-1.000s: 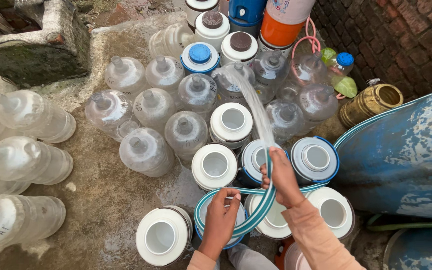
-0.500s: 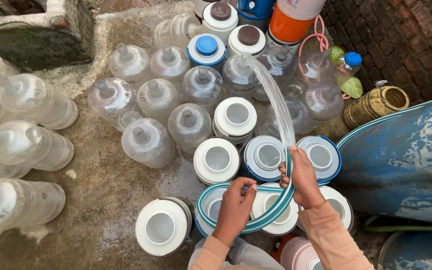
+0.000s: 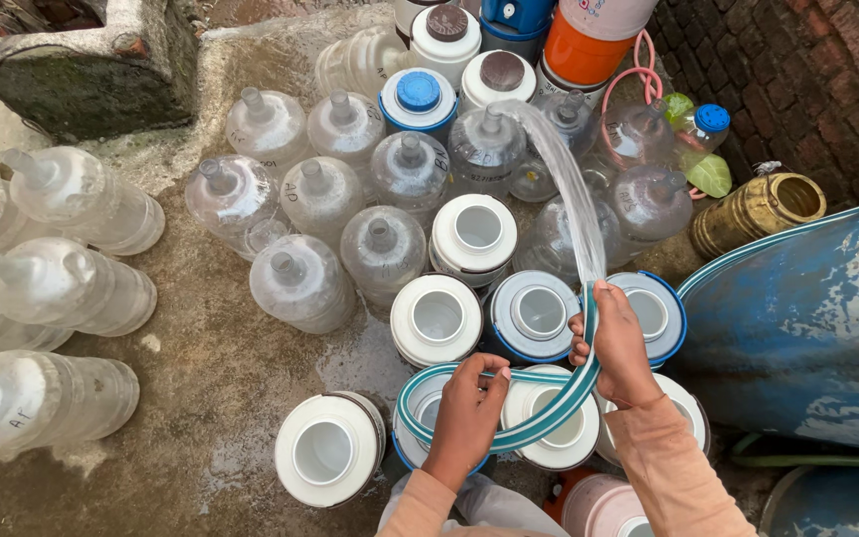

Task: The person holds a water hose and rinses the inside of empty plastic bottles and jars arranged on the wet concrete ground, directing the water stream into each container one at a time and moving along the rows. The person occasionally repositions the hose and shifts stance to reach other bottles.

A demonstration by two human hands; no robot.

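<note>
My right hand [image 3: 620, 346] grips the end of a flat green-and-white striped hose [image 3: 549, 413]. Water [image 3: 561, 169] streams out of it in an arc towards a clear upright water jar [image 3: 486, 147] near the back. My left hand [image 3: 467, 408] holds the same hose lower down, where it loops over white wide-mouthed jugs [image 3: 436, 318]. Several clear jars [image 3: 302, 281] stand upright on the wet concrete ahead of my hands. A blue-rimmed jug [image 3: 534, 313] sits just left of my right hand.
More clear jars [image 3: 57, 283] lie on their sides at the left. A large blue drum [image 3: 807, 318] fills the right side, a brass pot [image 3: 758, 211] beside it. A brick wall [image 3: 807, 80] rises at the upper right, a stone trough [image 3: 82, 70] at the upper left.
The view has shifted slightly downward and my hands have shifted a little right with the hose. The water arc keeps reaching the far jars.
</note>
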